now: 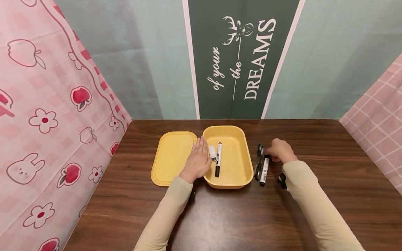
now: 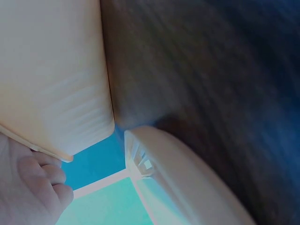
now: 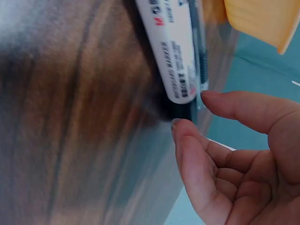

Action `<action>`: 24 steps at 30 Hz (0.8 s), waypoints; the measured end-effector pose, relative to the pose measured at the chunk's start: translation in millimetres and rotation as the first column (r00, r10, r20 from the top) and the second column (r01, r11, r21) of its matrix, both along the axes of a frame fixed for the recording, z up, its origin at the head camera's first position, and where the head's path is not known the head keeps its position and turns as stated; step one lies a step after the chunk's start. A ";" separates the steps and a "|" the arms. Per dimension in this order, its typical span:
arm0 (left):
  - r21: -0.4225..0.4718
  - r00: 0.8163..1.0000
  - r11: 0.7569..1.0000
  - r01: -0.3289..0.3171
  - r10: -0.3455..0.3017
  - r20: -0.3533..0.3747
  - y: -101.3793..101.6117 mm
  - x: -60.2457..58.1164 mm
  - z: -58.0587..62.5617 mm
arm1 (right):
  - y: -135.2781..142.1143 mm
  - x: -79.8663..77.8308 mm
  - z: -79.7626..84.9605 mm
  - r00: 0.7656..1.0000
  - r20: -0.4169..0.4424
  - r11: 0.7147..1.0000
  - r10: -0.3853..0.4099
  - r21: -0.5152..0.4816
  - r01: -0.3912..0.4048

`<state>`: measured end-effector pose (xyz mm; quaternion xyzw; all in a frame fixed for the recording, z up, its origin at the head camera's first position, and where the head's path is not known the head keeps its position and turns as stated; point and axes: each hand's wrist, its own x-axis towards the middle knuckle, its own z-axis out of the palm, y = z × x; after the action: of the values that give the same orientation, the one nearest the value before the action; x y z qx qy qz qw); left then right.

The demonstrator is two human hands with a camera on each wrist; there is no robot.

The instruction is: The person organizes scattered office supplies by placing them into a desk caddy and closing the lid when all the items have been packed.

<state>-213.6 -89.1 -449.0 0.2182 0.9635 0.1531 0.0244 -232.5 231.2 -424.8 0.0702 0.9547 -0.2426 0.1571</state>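
Observation:
My left hand (image 1: 198, 161) rests along the left rim of a yellow plastic box (image 1: 235, 181), fingers straight in the head view. Inside the box lie a white marker (image 1: 218, 157) with black ends and a small white-capped item (image 1: 212, 152), partly hidden by that hand. To the right of the box, my right hand (image 1: 280, 150) is at the far end of another white marker (image 1: 265, 171) lying on the table. In the right wrist view, thumb and index finger stand apart around its black end (image 3: 183, 111). Black pens (image 1: 259, 162) lie beside this marker.
A yellow lid (image 1: 174, 157) lies flat on the brown wooden table (image 1: 220, 216), left of the box. Behind the table hangs a green curtain (image 1: 157, 69) with printed words. A pink patterned cloth (image 1: 62, 132) hangs at the left, and a pink checked one (image 1: 380, 115) at the right.

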 end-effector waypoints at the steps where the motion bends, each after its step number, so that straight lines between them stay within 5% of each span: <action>1: 0.001 1.000 1.000 0.000 0.000 0.002 -0.1 0.2 -0.1 | -0.4 0.2 -1.8 1.000 0.005 1.000 -0.003 -0.003 0.003; 24: 0.007 1.000 1.000 0.006 -0.006 -0.010 -0.7 -1.2 -4.0 | -7.2 -3.4 -12.8 0.999 -0.031 1.000 -0.008 0.011 0.008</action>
<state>-214.8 -89.8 -453.0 0.2217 0.9625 0.1553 0.0195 -235.9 224.0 -437.6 0.0710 0.9582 -0.2389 0.1408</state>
